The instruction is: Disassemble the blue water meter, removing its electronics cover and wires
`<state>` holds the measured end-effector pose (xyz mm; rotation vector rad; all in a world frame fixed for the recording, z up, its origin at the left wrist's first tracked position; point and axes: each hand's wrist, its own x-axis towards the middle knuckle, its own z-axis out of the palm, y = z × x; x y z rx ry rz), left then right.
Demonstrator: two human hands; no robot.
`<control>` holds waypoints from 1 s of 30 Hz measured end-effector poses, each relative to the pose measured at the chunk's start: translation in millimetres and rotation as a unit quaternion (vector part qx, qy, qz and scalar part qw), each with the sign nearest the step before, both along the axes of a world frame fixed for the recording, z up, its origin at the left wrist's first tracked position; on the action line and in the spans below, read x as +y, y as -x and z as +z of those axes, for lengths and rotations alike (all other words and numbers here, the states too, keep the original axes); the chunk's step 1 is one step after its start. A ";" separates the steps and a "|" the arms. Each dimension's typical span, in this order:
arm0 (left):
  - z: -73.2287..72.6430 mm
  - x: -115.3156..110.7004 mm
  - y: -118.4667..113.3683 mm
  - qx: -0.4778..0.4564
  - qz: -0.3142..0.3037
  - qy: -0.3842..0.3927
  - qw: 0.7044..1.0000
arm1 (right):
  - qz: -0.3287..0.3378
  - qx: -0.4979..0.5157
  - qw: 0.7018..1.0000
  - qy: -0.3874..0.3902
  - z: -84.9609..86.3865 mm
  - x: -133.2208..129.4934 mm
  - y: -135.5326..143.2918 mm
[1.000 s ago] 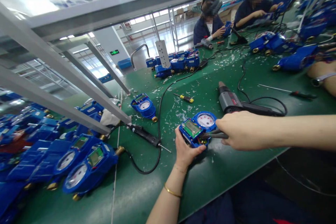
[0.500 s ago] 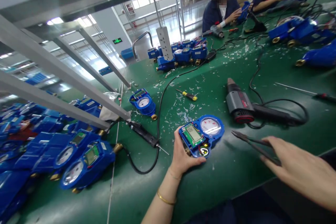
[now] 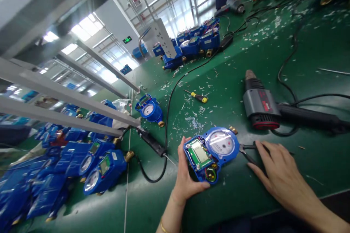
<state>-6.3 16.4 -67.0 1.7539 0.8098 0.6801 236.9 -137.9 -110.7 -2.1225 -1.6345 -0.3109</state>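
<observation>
Plainly, left fingers (image 3: 182, 154) in wide grip on the blue meter (image 3: 222, 143); right fingers (image 3: 263, 153) half-spread over pliers (image 3: 249, 147), grip unclear

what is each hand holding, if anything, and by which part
The left hand holds the open blue water meter by the edge of its display housing. The right hand is on the pliers at the handles; its grip is unclear.

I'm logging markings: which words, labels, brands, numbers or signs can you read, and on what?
No words or numbers can be read.
Grey-and-black plastic heat gun: red lettering, too blurred.
Green lit sign: too small.
Blue plastic meter in the left hand: markings on its round white dial and pale display, too blurred.
White label on another blue meter: too small.
</observation>
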 end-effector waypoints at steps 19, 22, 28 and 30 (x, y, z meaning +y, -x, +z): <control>15.7 -23.5 -11.4 -0.033 0.038 0.074 0.996 | 0.236 0.333 0.913 0.018 57.5 71.0 -9.3; 12.7 -23.9 -9.6 -0.034 0.026 0.080 0.996 | 0.233 0.332 0.914 -0.005 54.5 67.6 -7.2; -3.3 -25.4 1.4 -0.013 0.046 0.052 0.997 | 0.241 0.331 0.912 -0.031 55.8 68.3 -6.0; -5.5 -25.5 2.8 -0.008 0.042 0.049 0.998 | 0.243 0.330 0.911 -0.034 56.3 68.9 -7.2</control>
